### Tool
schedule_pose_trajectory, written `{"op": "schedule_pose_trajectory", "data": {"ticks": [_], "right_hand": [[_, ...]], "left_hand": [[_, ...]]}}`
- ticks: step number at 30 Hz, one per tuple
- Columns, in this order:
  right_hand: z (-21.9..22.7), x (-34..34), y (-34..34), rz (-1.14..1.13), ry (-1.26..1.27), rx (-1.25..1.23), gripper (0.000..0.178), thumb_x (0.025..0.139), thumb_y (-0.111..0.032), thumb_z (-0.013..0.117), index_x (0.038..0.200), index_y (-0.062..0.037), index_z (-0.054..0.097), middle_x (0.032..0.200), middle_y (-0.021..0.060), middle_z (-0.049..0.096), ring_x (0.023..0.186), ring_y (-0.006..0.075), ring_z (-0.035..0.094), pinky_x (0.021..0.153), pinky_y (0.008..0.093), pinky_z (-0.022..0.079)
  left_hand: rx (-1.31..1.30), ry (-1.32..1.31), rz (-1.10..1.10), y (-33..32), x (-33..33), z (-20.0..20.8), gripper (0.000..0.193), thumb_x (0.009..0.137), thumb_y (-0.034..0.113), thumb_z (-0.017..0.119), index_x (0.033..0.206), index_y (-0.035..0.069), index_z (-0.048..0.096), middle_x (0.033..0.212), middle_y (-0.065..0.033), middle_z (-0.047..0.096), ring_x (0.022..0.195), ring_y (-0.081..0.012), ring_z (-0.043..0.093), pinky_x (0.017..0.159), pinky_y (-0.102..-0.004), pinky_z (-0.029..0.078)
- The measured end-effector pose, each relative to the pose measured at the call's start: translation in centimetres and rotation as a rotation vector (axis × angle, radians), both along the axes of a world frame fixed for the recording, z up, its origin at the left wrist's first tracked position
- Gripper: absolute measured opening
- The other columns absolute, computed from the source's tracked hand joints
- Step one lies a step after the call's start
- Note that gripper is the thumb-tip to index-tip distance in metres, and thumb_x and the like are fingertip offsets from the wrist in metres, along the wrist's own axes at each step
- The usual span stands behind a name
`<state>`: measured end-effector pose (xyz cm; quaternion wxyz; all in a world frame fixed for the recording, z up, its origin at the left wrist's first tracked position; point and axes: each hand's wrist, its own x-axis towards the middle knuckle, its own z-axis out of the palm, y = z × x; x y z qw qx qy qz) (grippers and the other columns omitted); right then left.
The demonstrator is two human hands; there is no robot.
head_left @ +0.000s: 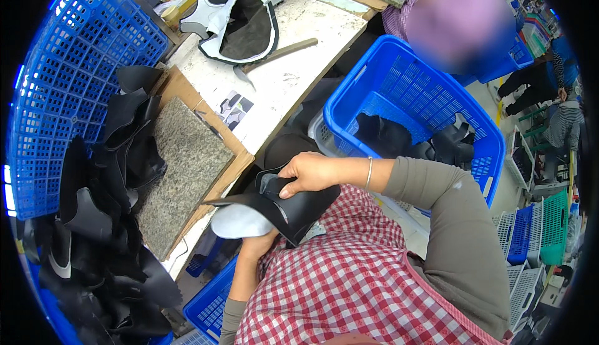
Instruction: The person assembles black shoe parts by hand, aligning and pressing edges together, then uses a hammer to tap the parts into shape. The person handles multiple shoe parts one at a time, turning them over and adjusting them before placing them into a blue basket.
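A black leather shoe upper (309,211) with a pale grey-white inner side (237,222) is held over my lap, in front of the bench edge. My right hand (310,171) grips its upper edge, the thumb pressed on the black leather and the other fingers mostly hidden behind. From below, my left hand (259,244) holds the piece near the pale part; its fingertips are out of sight under it. Another dark piece (288,149) shows just beyond my right hand.
On the white bench (299,23) lie a hammer (277,56), an upper with white lining (240,23), a photo sheet (234,109) and a stone slab (181,170). Black uppers (125,176) pile up at left by a blue basket (81,64). A blue crate (412,86) holds more; a co-worker (449,14) sits beyond.
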<state>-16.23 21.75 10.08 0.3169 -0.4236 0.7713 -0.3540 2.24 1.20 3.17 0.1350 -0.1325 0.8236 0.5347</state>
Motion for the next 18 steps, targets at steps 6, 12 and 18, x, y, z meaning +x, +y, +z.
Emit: {"op": "schedule_pose_trajectory", "data": {"ticks": [6, 12, 18], "right_hand": [[2.9, 0.8, -0.8, 0.06, 0.562, -0.093, 0.029, 0.082, -0.039, 0.078, 0.095, -0.0127, 0.078, 0.079, 0.0131, 0.074, 0.083, 0.0356, 0.073, 0.069, 0.0483, 0.053], [2.4, 3.4, -6.8, 0.334, 0.684, 0.172, 0.029, 0.079, -0.04, 0.081, 0.091, -0.0134, 0.08, 0.087, 0.0112, 0.078, 0.089, 0.0329, 0.076, 0.07, 0.0469, 0.057], [0.0, 4.5, -8.3, 0.589, 0.661, 0.418, 0.034, 0.08, -0.042, 0.082, 0.101, -0.0154, 0.082, 0.097, 0.008, 0.079, 0.097, 0.031, 0.075, 0.074, 0.0446, 0.058]], "left_hand": [[-0.129, 0.138, -0.497, -1.6, 3.3, 16.6, 0.027, 0.09, 0.006, 0.073, 0.116, 0.003, 0.071, 0.093, -0.0154, 0.075, 0.078, -0.0345, 0.072, 0.074, -0.0388, 0.058], [-0.535, 0.529, -0.096, -3.3, 0.8, 12.8, 0.017, 0.087, 0.002, 0.072, 0.104, 0.002, 0.074, 0.108, -0.0141, 0.07, 0.104, -0.0323, 0.066, 0.091, -0.0424, 0.052], [-0.482, 0.287, -0.434, -1.3, 3.5, 1.5, 0.007, 0.082, 0.006, 0.076, 0.086, 0.0, 0.073, 0.095, -0.0132, 0.066, 0.094, -0.0314, 0.066, 0.082, -0.0409, 0.055]]}}
